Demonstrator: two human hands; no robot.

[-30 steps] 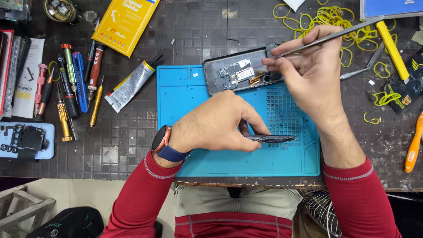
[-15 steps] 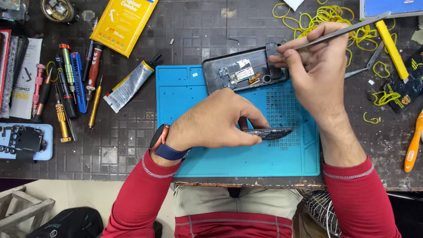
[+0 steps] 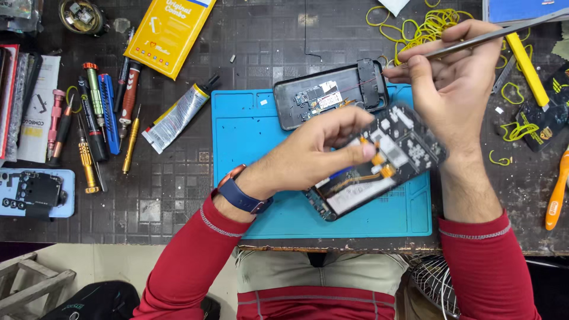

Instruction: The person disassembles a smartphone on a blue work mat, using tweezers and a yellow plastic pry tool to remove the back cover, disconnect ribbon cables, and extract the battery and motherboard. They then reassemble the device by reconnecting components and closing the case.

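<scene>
Now your left hand (image 3: 308, 157) pinches the opened phone (image 3: 379, 163) tilted above the blue mat (image 3: 249, 136), your right hand (image 3: 450, 83) grips tweezers (image 3: 492, 35); the inspection step probably calls for steady aim.

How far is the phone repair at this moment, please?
Done: the dark back cover lies apart on the blue mat. In hand: the left hand lifts the opened phone body, boards and cables bare; the right hand holds thin metal tweezers. Left: cover not yet refitted.
</scene>
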